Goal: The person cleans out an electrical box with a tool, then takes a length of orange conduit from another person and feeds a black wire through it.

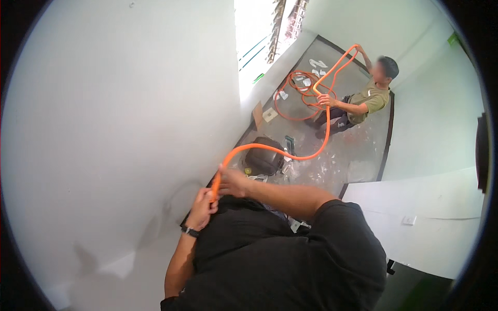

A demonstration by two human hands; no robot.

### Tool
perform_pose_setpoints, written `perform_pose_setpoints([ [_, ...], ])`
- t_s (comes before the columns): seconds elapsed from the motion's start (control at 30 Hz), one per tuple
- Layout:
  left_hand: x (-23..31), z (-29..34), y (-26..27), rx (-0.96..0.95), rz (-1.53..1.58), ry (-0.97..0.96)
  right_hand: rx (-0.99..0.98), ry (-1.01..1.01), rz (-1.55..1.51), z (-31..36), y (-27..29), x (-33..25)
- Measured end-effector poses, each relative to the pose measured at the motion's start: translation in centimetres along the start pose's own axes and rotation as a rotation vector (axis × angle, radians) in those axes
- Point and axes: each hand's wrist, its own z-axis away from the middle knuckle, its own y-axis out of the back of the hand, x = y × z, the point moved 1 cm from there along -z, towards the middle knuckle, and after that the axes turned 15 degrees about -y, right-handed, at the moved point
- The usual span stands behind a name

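Note:
My left hand [200, 211], with a dark band at its wrist, is wrapped round the near end of an orange flexible tube [306, 157]. Just beyond it, my right hand [234, 182] is beside the same tube, slightly blurred, its fingers apart and at the tube's edge. From my hands the tube bends over a dark bag and runs to a co-worker [371, 98] at the far right. That person holds it with both hands, one raised high. More of the tube lies in loose coils [290, 111] on the floor.
A dark rounded bag [264, 157] sits on the grey floor near the wall. Cardboard pieces [258, 115] and white scraps [317, 64] lie farther off. The pale wall [129, 103] with a louvred window [257, 39] rises close on my left; a low white partition [415, 220] stands right.

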Motion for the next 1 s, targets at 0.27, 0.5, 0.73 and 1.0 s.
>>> perform_pose_setpoints([
  [0.27,-4.9,-8.4,-0.5,-0.106,0.044,0.078,0.0,0.377,-0.263,-0.9,-2.8,-4.2],
  [0.5,-7.5,-8.6,5.1,-0.609,-0.653,-0.065,-0.199,0.246,-0.618,-1.9,1.4,-7.0],
  [0.73,-3.5,-9.8,-0.6,-0.404,-1.156,-0.188,0.18,0.408,-0.652,-1.1,5.7,-10.9],
  [1.0,-3.1,-7.7,0.5,-0.208,-1.019,-0.397,0.121,0.616,-0.608,3.7,-0.1,-4.4],
])
